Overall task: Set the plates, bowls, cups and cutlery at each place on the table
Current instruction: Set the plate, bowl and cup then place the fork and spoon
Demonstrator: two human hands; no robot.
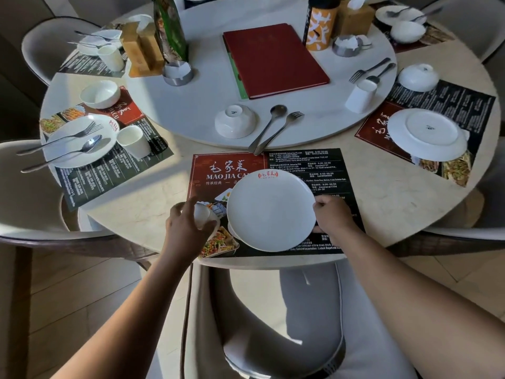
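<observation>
Holding, right grip (332, 214): pinched rim of round white ceramic plate (270, 212) over printed paper placemat (300, 165).
Left grip (185, 225): curled round small white ceramic cup (202, 213), just beside plate.

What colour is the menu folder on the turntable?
The menu folder is dark red; head view.

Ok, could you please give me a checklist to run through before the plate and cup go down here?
1. Right hand grips plate rim: ok.
2. Left hand holds cup: ok.
3. Plate above near placemat, logo up: ok.
4. Plate resting flat: cannot tell.
5. Bowl upright: not ok, upside down on turntable.
6. Spoon and fork on placemat: not ok, lying across turntable edge.
</observation>
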